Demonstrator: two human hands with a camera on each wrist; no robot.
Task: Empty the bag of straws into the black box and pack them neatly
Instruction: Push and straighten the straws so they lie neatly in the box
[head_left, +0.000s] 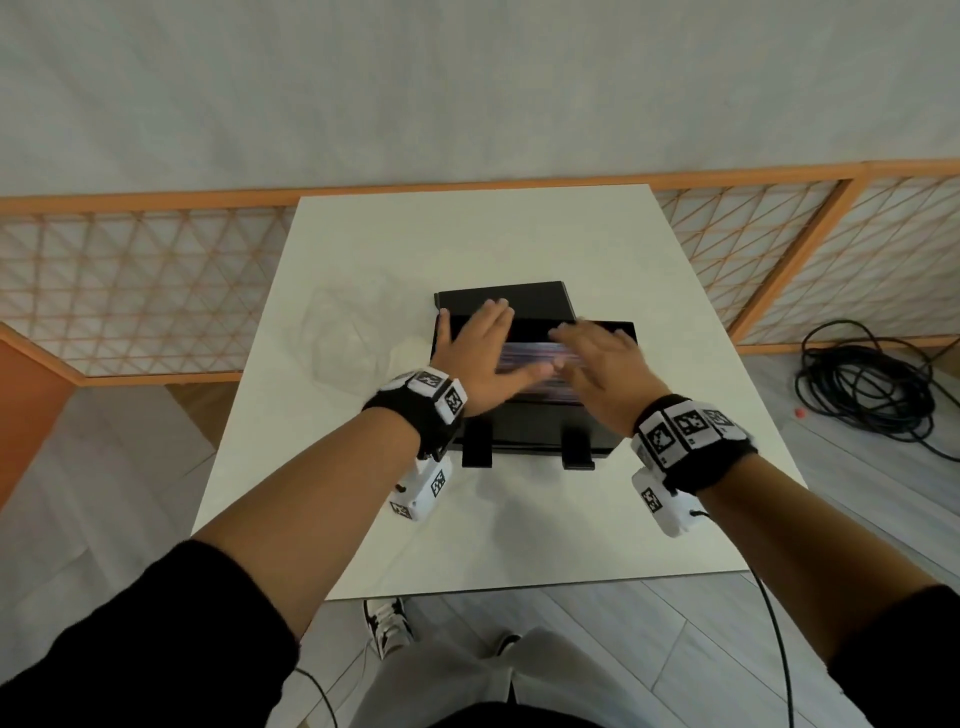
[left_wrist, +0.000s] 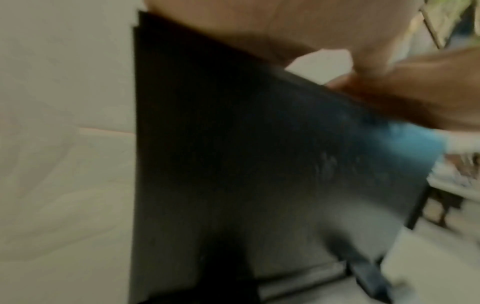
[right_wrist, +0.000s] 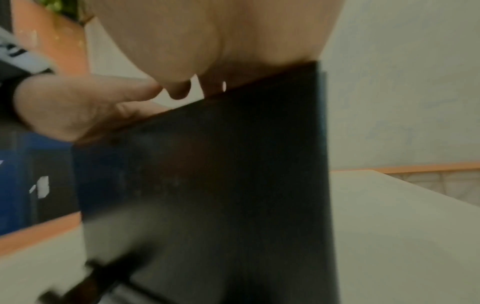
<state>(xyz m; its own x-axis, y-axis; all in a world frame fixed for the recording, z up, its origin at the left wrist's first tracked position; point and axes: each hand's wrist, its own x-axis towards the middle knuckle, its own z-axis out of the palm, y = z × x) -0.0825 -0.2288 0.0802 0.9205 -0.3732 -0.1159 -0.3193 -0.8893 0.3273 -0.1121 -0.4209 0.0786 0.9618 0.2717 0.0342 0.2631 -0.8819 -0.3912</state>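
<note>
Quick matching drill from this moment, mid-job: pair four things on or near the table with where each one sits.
Things:
1. straws
2. empty clear bag
3. coiled black cable
4. left hand

Places:
A. on the floor, right of the table
B. inside the black box
C. on the table, left of the box
D. flat on the straws, beside the right hand

Pairs: 1-B, 2-C, 3-A, 4-D

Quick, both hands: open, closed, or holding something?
Left hand: open, fingers spread flat over the straws.
Right hand: open, flat over the straws.
</note>
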